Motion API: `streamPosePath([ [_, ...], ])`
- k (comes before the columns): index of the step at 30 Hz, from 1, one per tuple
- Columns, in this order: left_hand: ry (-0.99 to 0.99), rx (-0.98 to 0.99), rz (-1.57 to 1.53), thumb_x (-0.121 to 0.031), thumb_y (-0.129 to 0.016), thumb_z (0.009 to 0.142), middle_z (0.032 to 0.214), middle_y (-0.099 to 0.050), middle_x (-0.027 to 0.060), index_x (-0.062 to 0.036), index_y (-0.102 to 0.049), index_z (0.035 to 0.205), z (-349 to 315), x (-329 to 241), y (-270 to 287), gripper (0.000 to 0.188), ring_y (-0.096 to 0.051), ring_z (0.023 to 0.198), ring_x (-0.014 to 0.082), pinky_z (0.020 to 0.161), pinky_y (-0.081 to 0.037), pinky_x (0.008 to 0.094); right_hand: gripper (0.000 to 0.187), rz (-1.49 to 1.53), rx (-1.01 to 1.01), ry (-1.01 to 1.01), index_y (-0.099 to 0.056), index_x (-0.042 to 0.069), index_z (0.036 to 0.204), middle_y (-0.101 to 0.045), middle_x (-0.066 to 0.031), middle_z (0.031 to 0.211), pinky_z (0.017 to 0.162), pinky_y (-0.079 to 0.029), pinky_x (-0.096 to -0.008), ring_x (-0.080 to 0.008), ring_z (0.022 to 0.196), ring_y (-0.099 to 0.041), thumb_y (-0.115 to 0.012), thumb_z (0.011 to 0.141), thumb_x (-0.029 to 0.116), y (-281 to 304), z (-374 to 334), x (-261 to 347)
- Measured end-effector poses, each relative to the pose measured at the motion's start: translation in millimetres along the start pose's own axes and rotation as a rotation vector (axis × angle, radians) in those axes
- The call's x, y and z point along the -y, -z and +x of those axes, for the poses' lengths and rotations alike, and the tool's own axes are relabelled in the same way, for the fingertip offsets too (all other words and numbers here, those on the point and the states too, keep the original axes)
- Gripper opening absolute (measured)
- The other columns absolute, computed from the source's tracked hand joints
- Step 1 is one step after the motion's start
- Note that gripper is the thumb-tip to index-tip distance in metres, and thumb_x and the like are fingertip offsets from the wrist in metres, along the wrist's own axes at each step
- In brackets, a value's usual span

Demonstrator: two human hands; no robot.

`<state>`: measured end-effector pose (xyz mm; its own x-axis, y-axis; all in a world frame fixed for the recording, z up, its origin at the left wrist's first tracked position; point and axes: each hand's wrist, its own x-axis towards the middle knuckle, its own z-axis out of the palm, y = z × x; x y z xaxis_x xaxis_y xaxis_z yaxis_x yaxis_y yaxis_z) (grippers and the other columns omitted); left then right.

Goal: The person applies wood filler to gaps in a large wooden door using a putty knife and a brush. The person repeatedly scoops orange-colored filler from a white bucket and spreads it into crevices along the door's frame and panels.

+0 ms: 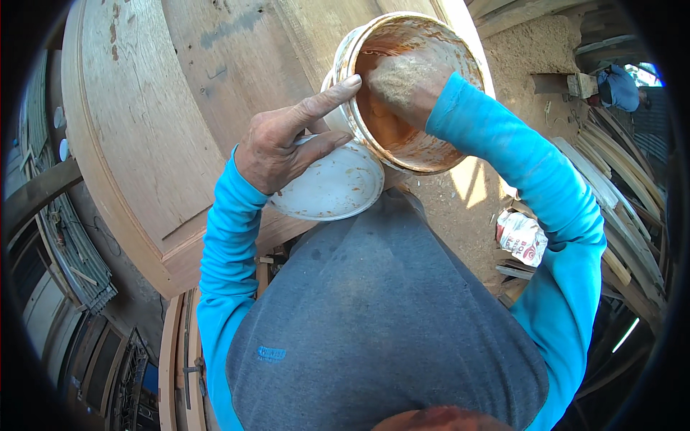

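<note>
A white plastic bucket [346, 61] stands tilted toward me on a wooden panel door, its inside smeared with reddish-brown liquid [392, 129]. My right hand [411, 86] reaches into it; pale, dusty-looking material covers the knuckle side, and the fingers are hidden or blurred against the brown. Left of the bucket is a round white lid [330, 183] with brown specks. My left hand [291, 140] has its thumb over the lid's upper edge and its other fingers partly hidden behind. Its index finger stretches out to touch the bucket's rim.
The panel door [144, 136] lies flat before me, with dark stains on its boards. Right of it, sawdust covers the ground near a printed white bag [521, 237] and stacked timber strips [618, 208]. More long strips [75, 251] lie at the left. A person in blue [619, 87] is far right.
</note>
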<state>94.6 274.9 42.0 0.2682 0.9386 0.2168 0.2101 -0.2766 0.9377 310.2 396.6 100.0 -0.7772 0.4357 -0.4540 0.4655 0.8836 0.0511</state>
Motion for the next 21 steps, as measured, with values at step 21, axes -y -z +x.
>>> streamPosePath([
  [21, -0.072, -0.649, -0.260, -0.049, -0.080, 0.086, 0.083, -0.071, 0.0057, 0.0030, -0.071, 0.119, -61, -5, 21, 0.062, -0.066, 0.073, 0.0116, 0.064, -0.050, 0.0246, 0.011, 0.277, -0.556, -0.174, -0.069, 0.007, 0.096, -0.064, -0.0090, 0.090, 0.070, -0.055, -0.0415, -0.0293, 0.081, -0.069, -0.072, 0.091, 0.017, 41, -135, -21],
])
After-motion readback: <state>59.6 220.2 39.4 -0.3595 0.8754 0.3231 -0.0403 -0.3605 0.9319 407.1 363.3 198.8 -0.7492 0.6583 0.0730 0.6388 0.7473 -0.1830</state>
